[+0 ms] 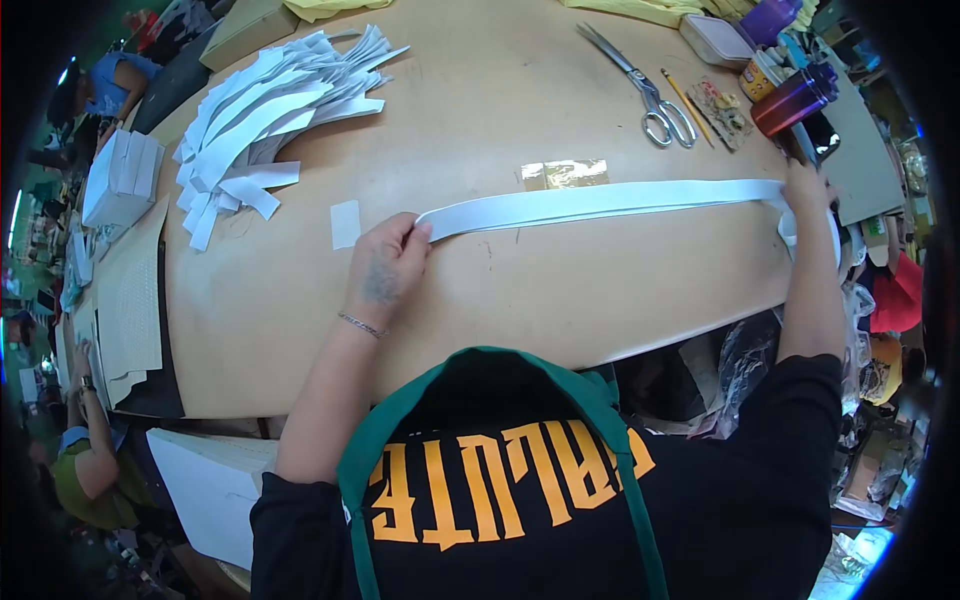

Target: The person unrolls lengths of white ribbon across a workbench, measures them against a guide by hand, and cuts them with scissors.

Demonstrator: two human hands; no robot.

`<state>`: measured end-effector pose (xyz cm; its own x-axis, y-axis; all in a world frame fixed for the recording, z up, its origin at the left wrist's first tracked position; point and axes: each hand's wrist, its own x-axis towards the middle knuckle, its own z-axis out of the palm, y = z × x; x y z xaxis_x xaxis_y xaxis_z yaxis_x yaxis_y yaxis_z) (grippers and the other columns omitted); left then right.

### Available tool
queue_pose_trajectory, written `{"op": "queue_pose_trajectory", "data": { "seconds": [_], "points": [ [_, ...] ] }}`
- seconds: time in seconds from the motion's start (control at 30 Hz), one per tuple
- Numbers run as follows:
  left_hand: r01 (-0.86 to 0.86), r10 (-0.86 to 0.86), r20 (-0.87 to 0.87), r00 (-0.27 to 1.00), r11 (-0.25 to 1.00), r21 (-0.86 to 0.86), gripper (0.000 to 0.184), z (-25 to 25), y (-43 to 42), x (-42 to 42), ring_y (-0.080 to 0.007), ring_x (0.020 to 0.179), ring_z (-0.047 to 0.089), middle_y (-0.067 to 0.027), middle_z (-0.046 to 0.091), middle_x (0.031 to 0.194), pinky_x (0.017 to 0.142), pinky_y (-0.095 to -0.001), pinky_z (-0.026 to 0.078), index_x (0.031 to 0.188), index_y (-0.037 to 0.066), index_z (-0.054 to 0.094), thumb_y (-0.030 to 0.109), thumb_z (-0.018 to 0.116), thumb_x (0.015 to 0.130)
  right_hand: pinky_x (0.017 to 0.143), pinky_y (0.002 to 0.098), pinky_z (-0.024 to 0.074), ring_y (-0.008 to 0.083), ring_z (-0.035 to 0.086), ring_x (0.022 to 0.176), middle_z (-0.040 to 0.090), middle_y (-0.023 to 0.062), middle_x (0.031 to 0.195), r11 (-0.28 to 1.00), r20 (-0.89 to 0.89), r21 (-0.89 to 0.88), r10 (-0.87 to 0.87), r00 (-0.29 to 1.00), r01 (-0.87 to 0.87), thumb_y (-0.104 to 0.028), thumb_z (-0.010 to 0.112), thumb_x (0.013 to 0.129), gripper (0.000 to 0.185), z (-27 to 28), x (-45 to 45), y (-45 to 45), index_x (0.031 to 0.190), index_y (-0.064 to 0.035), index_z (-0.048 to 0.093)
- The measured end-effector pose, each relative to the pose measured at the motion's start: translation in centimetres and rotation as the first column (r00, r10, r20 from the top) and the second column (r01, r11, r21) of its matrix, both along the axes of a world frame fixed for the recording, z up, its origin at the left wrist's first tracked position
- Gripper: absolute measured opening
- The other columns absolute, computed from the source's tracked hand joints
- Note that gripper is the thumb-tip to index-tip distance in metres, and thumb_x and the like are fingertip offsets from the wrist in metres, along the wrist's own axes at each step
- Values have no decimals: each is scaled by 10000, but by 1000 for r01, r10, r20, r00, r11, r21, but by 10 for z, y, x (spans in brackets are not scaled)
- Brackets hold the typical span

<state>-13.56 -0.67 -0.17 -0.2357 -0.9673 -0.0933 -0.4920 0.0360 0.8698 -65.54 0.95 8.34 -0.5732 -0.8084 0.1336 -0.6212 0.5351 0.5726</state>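
Note:
A long white strip [600, 204], which looks like a doubled fabric or elastic band, is stretched across the table from left to right. My left hand [390, 262] pinches its left end between thumb and fingers. At the table's right edge, my right hand [806, 188] is closed around the other end, and a loose loop of the strip hangs below it. Beyond the strip, a shiny golden piece of tape [565, 173] lies on the tabletop. A small white rectangle [345, 224] is just beyond my left hand.
A heap of cut white strips [270, 110] covers the table's [480, 300] upper left. Scissors [645, 90], a pencil [688, 106], a plastic container [716, 40] and a purple-red bottle [794, 100] stand or lie upper right. A white box [122, 178] and other people are at left.

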Motion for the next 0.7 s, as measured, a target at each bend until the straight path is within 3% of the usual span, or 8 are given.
{"op": "queue_pose_trajectory", "data": {
  "seconds": [0.07, 0.1, 0.13, 0.2, 0.27, 0.37, 0.47, 0.7],
  "points": [
    [12, -11, 22, 1000, 999, -37, 202, 2, 0, -1, -86, 526, 499, -34, 532, 623, 502, -234, 403, 805, 10, 588, 178, 515, 890, 910, 551, 334, 283, 481, 1125, 567, 81, 1124, 985, 152, -98, 153, 977, -139, -281, 644, 761, 401, 8, 107, -29, 1134, -157, 564],
    [11, -10, 16, 1000, 999, -49, 189, 4, -1, 1, -127, 545, 517, -74, 527, 611, 523, -269, 409, 794, 3, 582, 160, 519, 877, 933, 466, 350, 264, 462, 1137, 558, 87, 1139, 875, 257, -264, 470, 844, -407, -302, 645, 763, 410, -24, 125, -45, 1130, -135, 568],
    [9, -8, 13, 1000, 998, -60, 176, 7, -1, 3, -168, 563, 535, -113, 522, 600, 545, -304, 415, 784, -4, 575, 143, 522, 865, 939, 401, 355, 258, 456, 1135, 554, 95, 1147, 595, 445, -586, 803, 396, -549, -333, 654, 756, 439, -40, 175, -49, 1122, -105, 572],
    [59, -55, 43, 998, 993, -102, 184, 16, 0, 7, -157, 557, 537, -109, 538, 612, 543, -295, 418, 794, -4, 584, 156, 529, 867, 933, 362, 370, 280, 498, 1062, 578, 109, 1094, 363, 514, -738, 848, -126, -569, -180, 657, 778, 332, -45, 283, -40, 1078, -53, 592],
    [70, -71, 1, 998, 995, -72, 191, 23, -4, 11, -141, 555, 543, -98, 556, 626, 542, -280, 422, 801, -4, 590, 168, 538, 869, 856, 365, 398, 283, 506, 1000, 612, 108, 992, 406, 665, -660, 707, -241, -632, -175, 618, 812, 242, -54, 334, -42, 1007, -32, 610],
    [30, 1, -228, 974, 991, 132, 199, 19, -9, 17, -83, 577, 569, -46, 597, 662, 544, -222, 439, 818, -1, 600, 187, 559, 869, 722, 316, 421, 199, 530, 814, 612, 72, 808, 627, 905, -384, 401, -142, -678, -182, 571, 861, 191, -44, 349, -53, 921, -5, 609],
    [13, 113, -420, 901, 958, 285, 170, 19, -9, 15, -53, 636, 550, -7, 599, 731, 598, -184, 431, 905, 6, 608, 163, 543, 897, 622, 255, 401, 102, 467, 674, 549, 21, 708, 867, 954, -224, 103, -280, -445, -182, 537, 896, 201, -44, 352, -51, 862, 9, 593],
    [-37, 139, -396, 908, 966, 255, 185, 15, -5, 7, -57, 619, 554, -12, 605, 725, 584, -188, 437, 884, 10, 608, 188, 556, 892, 605, 309, 415, 169, 489, 622, 539, 99, 654, 816, 883, -434, 301, -359, -383, -208, 530, 883, 232, -60, 352, -47, 858, 18, 575]
  ]
}}
